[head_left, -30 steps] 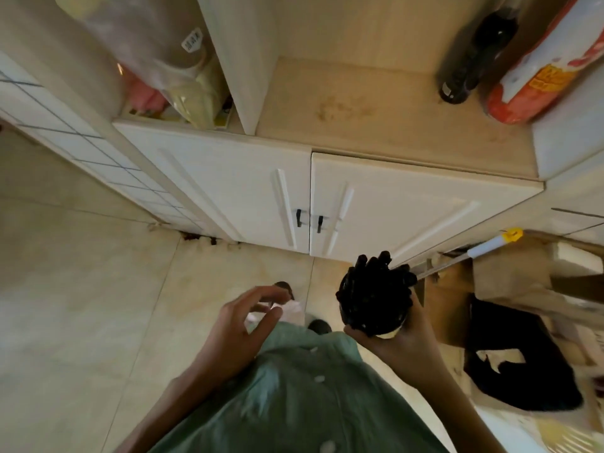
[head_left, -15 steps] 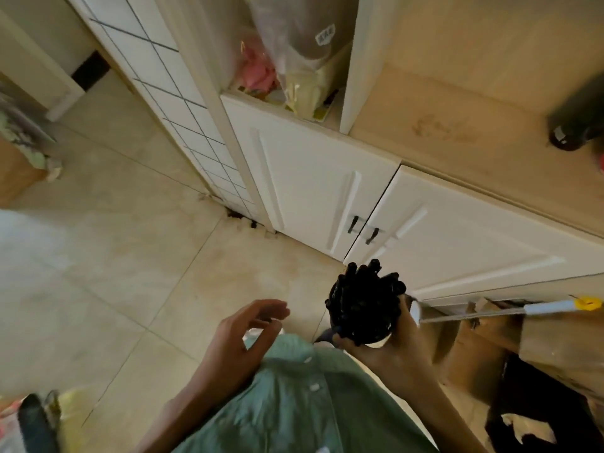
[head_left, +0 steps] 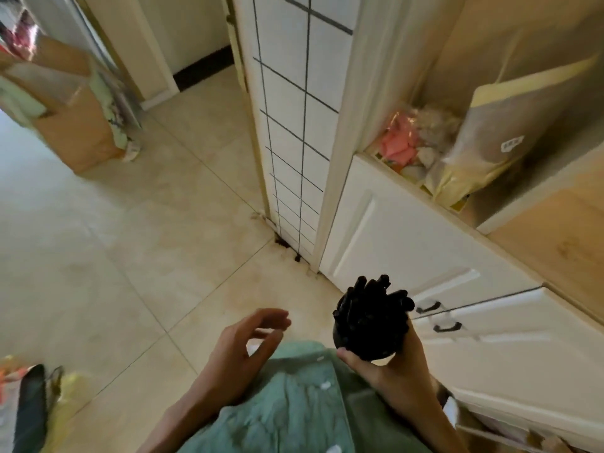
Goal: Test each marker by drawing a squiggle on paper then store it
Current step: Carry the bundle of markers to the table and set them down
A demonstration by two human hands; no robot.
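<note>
Right hand (head_left: 397,367) is wrapped around a dark round cup (head_left: 366,343) crammed with black markers (head_left: 372,308), held up in front of the green shirt (head_left: 294,403), near the white cabinet doors (head_left: 425,273). Left hand (head_left: 243,351) hangs loose next to it, fingers lightly curled, holding nothing. Beige tiled floor (head_left: 130,240) below.

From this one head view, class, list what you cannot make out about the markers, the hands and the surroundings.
1. Markers: all black from above; their colours and count are hidden by the tight bundle.
2. Cup under them: hidden by the markers and the right hand.
3. Left hand: a small white thing by the fingers, too blurred to identify.
4. Paper: none in view.
5. Bottom-left clutter: blurred, cut off by the edge.
</note>
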